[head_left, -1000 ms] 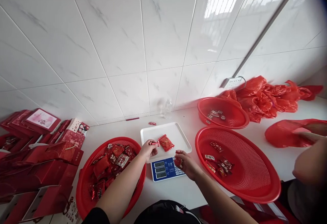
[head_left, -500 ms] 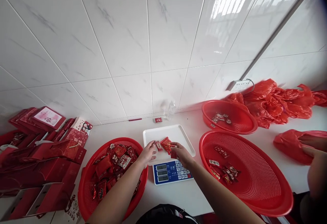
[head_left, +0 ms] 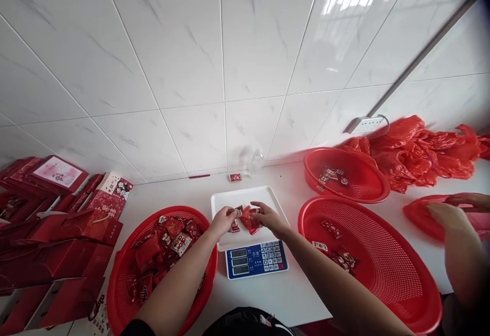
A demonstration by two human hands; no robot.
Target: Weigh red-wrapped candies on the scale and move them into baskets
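Note:
A blue digital scale (head_left: 255, 260) with a white weighing tray (head_left: 245, 199) stands on the white counter in front of me. Both my hands are over the tray. My left hand (head_left: 222, 221) pinches small red candy packets (head_left: 234, 225). My right hand (head_left: 268, 217) grips a larger red packet (head_left: 248, 218) and touches the same little pile. On my left a red basket (head_left: 126, 267) is full of red wrapped candies (head_left: 168, 236). On my right a big red basket (head_left: 383, 269) holds a few packets (head_left: 337, 254).
A smaller red basket (head_left: 346, 175) sits behind, with red plastic bags (head_left: 417, 152) and a power strip (head_left: 363, 124) by the wall. Red gift boxes (head_left: 57, 223) pile at far left. Another person's hands (head_left: 447, 213) handle a red bag at right. A loose candy (head_left: 235, 177) lies near the wall.
My right hand moved from the scale's keypad up onto the tray and took hold of the larger red packet. My left hand stayed at the tray with its small packets.

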